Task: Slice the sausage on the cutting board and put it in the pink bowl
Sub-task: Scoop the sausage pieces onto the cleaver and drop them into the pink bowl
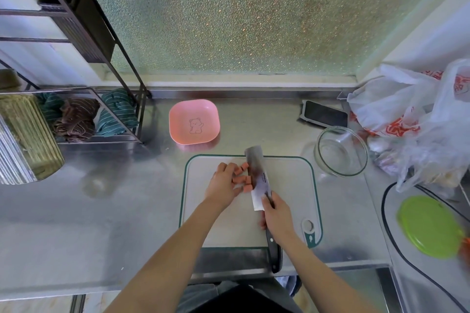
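Several pink sausage pieces (243, 178) lie on the white cutting board (287, 185) with a green border. My left hand (222, 183) rests on the board, fingers curled against the pieces from the left. My right hand (276, 213) grips the black handle of a cleaver (258, 175), whose wide blade stands just right of the pieces, touching them. The pink bowl (194, 121), square with a bear drawing, sits empty on the steel counter behind the board.
A clear glass bowl (340, 151) stands right of the board. A phone (324, 113) and plastic bags (417, 119) lie at back right. A green lid (429, 226) sits far right. A black rack (84, 114) with cloths stands at left.
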